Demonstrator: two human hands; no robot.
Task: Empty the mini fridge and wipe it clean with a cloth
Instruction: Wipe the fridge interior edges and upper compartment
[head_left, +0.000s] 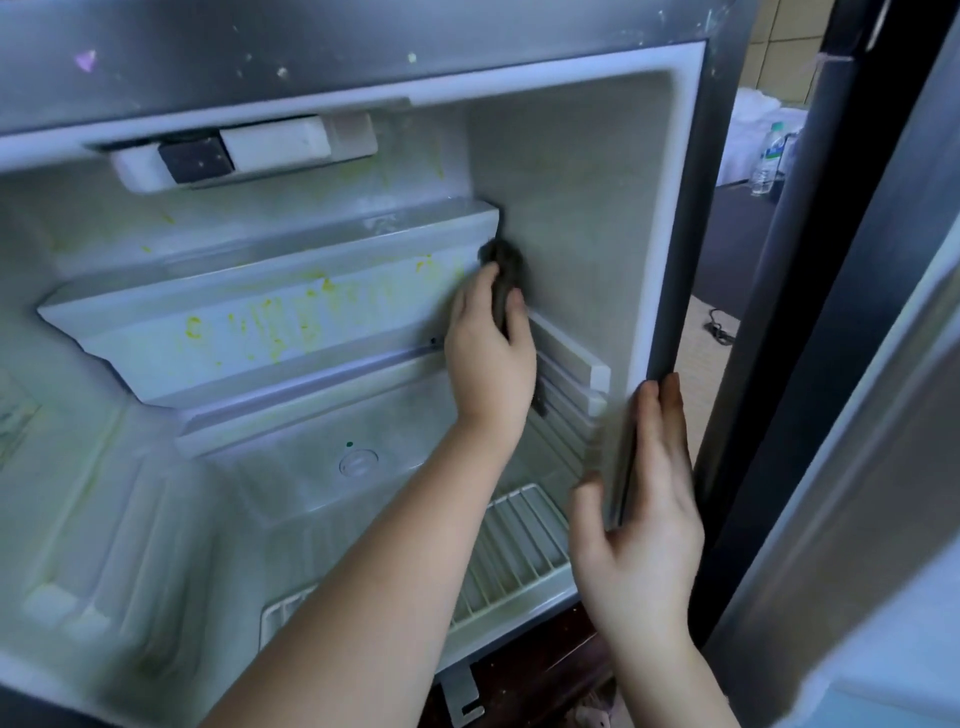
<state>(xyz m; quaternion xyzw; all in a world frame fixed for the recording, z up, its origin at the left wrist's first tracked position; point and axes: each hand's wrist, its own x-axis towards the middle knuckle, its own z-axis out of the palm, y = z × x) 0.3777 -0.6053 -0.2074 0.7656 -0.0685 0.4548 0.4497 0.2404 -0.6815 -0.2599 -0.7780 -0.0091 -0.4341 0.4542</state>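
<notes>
Cloth (506, 265) sticks out above gripping left hand (491, 358).

Your fridge (587, 208) carries a white tray (156, 332) across its back, splashed with yellow stains (195, 327). A wire rack (519, 551) lies on its bottom, front right. Outside, a bottle (769, 156) stands on the floor (737, 218).
</notes>
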